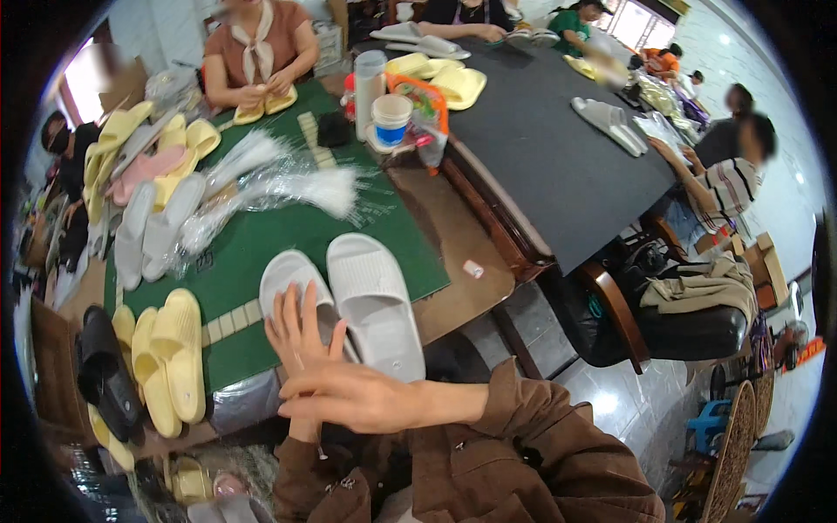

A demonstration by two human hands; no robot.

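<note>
A pair of light grey slippers lies in front of me at the near edge of the green mat. My left hand is spread over the left slipper, fingers apart, touching or just above its strap. The right slipper lies beside it, its heel end partly behind my right arm. Reaching in from the right, my right hand crosses over my left wrist with its fingers stretched leftward; nothing shows in it. A thin white strip hangs by my left cuff; what it is attached to is hidden.
Yellow slippers and a black pair stand at the left edge. Clear plastic fastener strands and piled slippers lie farther back. A white cup and orange basket stand ahead. Other people sit around the dark table.
</note>
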